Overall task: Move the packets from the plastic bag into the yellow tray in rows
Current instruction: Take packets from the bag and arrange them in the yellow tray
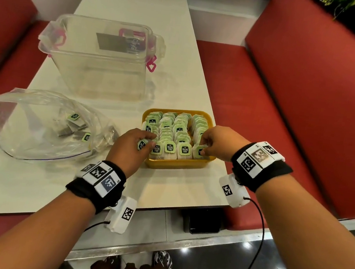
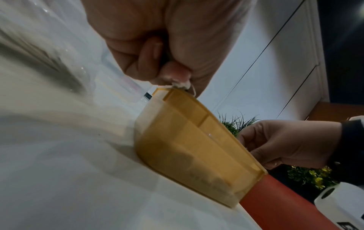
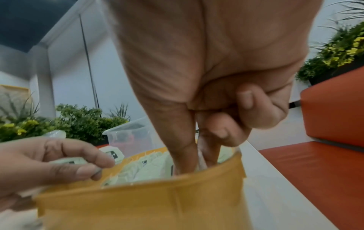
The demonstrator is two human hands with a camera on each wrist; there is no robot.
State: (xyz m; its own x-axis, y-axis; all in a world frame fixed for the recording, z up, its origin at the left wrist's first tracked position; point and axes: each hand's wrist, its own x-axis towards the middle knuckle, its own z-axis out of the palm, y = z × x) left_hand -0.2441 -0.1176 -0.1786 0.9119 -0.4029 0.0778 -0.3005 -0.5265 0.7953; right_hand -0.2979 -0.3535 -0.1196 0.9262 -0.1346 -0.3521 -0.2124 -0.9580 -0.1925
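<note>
The yellow tray [image 1: 175,163] sits on the white table, filled with rows of green-tagged tea packets [image 1: 170,148]. My left hand [image 1: 136,145] is at the tray's near left corner and pinches a packet [image 1: 142,145] by its tag. My right hand [image 1: 212,143] reaches into the tray's near right corner, thumb and fingers [image 3: 185,149] pinching a packet [image 1: 201,151] there. The clear plastic bag [image 1: 40,125] lies open to the left with a few packets [image 1: 73,116] inside. In the left wrist view the tray [image 2: 193,149] shows side-on beneath my curled fingers [image 2: 173,73].
A large clear lidded container [image 1: 101,57] with pink clips stands behind the tray and bag. Red bench seats [image 1: 286,102] flank the table on both sides. A dark object [image 1: 204,221] lies under the table edge. The table's right edge runs close to the tray.
</note>
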